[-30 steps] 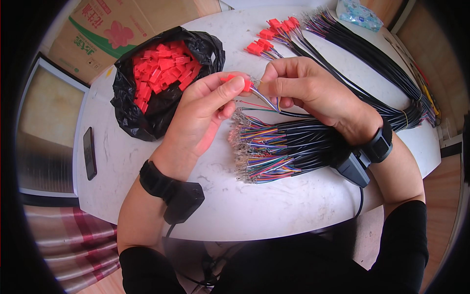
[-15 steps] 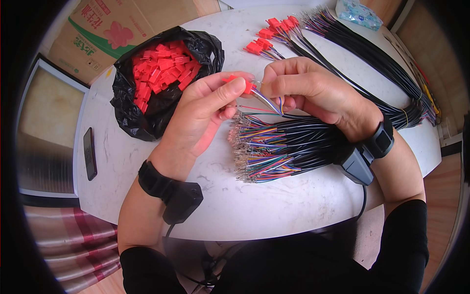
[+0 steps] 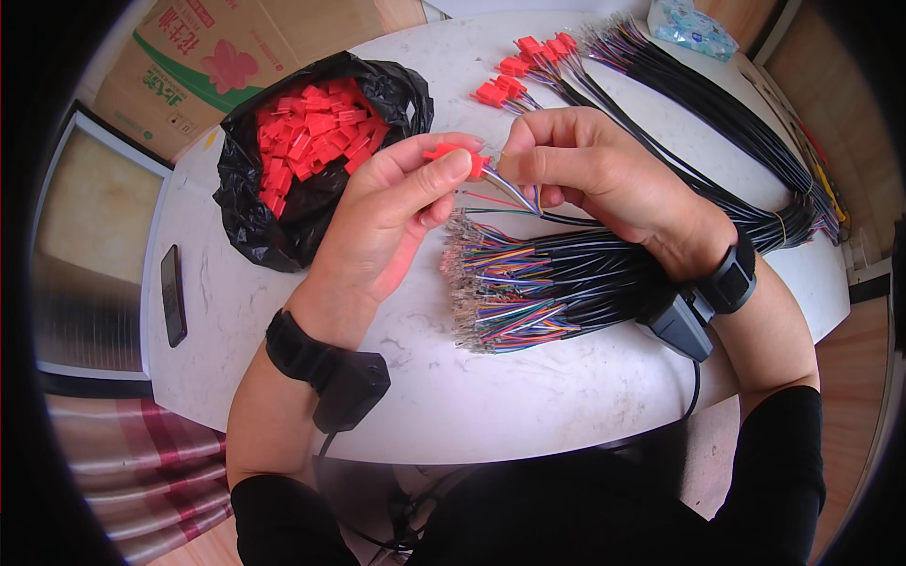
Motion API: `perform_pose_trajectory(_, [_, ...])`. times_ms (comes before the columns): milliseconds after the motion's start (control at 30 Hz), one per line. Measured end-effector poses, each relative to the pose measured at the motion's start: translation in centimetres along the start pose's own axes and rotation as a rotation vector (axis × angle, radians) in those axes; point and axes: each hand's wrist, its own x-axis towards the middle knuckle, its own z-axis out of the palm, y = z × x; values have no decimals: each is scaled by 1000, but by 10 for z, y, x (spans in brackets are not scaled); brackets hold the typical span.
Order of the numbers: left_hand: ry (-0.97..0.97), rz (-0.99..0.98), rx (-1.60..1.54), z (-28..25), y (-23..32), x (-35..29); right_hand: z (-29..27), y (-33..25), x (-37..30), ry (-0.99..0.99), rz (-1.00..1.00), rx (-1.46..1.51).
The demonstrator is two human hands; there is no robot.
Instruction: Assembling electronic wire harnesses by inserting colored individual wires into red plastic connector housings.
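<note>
Between the thumb and fingers of my left hand [image 3: 392, 193] is a red plastic connector housing [image 3: 479, 165]. Several thin coloured wires [image 3: 510, 191] run out of its right end toward a black cable. My right hand [image 3: 590, 170] is closed in a pinch close to that end, on a thin wire whose tip is mostly hidden by the fingers. Below both hands lies a bundle of black cables [image 3: 604, 274], its stripped coloured wires with metal terminals [image 3: 467, 283] pointing left. A black plastic bag [image 3: 245, 226] full of red connector housings [image 3: 316, 127] stands left of my left hand.
Cables with red housings fitted [image 3: 514, 66] lie at the back, beside another long black cable bundle [image 3: 717, 113]. A phone [image 3: 173, 295] rests at the table's left edge. A soft plastic pack [image 3: 694, 28] sits at the back right; a cardboard box [image 3: 189, 57] stands behind the bag.
My right hand has shifted slightly left and up toward the housing. The left hand keeps the housing almost in the same place.
</note>
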Motion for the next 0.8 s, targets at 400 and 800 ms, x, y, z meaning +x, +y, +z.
perform_pose_trajectory(400, [-27, -46, -106, -1, -4, 0, 3, 4, 1, 10, -65, -85])
perform_pose_trajectory(800, [0, -9, -49, -3, -4, 2, 1, 2, 2, 54, 24, 55])
